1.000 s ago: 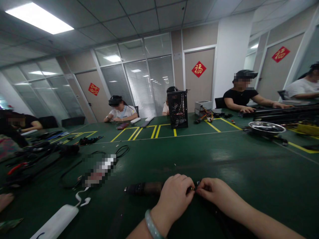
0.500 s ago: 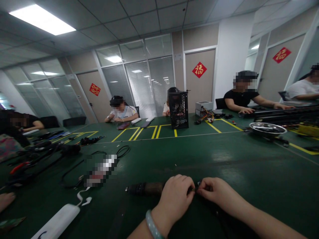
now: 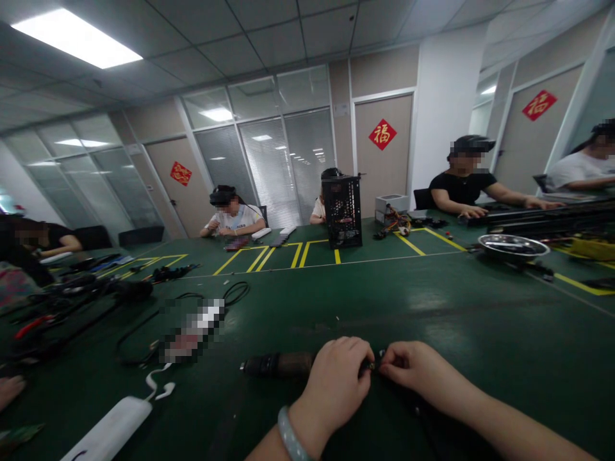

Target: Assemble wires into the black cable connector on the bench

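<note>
My left hand (image 3: 339, 374), with a pale bangle (image 3: 289, 435) on the wrist, is closed, its thumb and fingertips round a small dark piece (image 3: 371, 365) with a hint of green and gold. Directly opposite, my right hand (image 3: 413, 366) pinches with thumb and forefinger. A small dark bit shows near its fingertips, too small to name. Behind my left hand lies a dark cylindrical tool (image 3: 293, 365) with a black collar and metal tip pointing left; the hand hides its right end. A dark cable seems to run below my right wrist.
On the green table (image 3: 298, 301), a white power strip (image 3: 113, 429) and a blurred-out item (image 3: 195, 333) with a black cable lie left. Dark parts (image 3: 72, 307) crowd the far left. A black computer case (image 3: 343, 211) and a metal bowl (image 3: 513, 246) stand farther off. Several people sit around.
The view shifts very slightly. My hands stay almost in place, and a little more of the small piece shows at my left fingertips. A co-worker's hand at far left draws back slightly.
</note>
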`<move>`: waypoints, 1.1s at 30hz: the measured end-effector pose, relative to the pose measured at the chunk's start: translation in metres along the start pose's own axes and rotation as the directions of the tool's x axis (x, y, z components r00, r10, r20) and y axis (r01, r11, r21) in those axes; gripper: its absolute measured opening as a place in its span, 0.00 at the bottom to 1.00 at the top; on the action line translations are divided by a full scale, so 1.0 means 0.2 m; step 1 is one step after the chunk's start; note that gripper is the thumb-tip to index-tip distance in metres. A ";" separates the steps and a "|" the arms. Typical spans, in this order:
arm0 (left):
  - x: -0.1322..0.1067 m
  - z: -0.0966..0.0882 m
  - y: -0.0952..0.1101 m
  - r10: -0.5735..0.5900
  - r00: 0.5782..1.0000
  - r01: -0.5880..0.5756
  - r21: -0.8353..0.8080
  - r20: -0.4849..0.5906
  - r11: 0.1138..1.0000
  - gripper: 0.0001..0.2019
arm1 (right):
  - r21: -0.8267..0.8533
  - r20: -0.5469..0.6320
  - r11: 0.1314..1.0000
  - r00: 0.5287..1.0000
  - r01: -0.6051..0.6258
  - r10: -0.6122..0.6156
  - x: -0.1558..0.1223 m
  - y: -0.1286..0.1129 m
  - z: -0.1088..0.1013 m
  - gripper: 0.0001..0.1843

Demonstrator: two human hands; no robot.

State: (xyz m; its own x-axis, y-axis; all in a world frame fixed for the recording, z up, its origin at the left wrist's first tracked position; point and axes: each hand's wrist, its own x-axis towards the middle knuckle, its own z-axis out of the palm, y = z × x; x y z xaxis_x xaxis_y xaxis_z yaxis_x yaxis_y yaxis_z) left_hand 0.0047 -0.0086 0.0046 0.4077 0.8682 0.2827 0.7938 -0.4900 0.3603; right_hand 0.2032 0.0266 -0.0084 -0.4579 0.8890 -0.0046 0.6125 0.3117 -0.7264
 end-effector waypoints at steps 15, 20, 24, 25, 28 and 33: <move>0.00 -0.02 0.01 0.000 0.999 -0.001 -0.015 -0.034 1.000 0.06 | 0.017 0.004 1.000 1.000 -0.010 0.010 0.00 0.02 0.00 0.09; 0.00 -0.01 0.01 0.027 0.999 -0.027 -0.004 -0.027 1.000 0.05 | 0.015 0.008 1.000 1.000 -0.018 0.018 0.00 0.00 0.00 0.09; 0.00 -0.01 0.01 0.045 0.999 -0.046 -0.012 -0.018 0.999 0.05 | 0.021 0.009 0.999 1.000 -0.026 0.026 0.00 0.01 0.01 0.10; 0.00 0.00 0.01 0.047 0.999 -0.048 -0.012 -0.017 0.999 0.05 | 0.025 0.010 0.999 1.000 -0.029 0.029 0.01 0.02 0.01 0.11; 0.00 -0.01 0.01 0.026 0.999 -0.026 -0.003 -0.032 1.000 0.05 | 0.032 0.013 0.999 0.999 -0.038 0.037 0.02 0.04 0.02 0.12; 0.00 -0.01 0.01 0.017 0.999 -0.017 0.004 -0.035 1.000 0.04 | 0.032 0.010 0.999 1.000 -0.026 0.026 0.02 0.05 0.02 0.12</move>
State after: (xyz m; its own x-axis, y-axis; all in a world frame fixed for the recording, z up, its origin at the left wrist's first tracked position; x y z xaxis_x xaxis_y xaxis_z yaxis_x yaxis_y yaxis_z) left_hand 0.0050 -0.0102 0.0077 0.4051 0.8565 0.3197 0.7886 -0.5043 0.3519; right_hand 0.2044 0.0313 -0.0180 -0.4482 0.8934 -0.0299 0.6030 0.2775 -0.7479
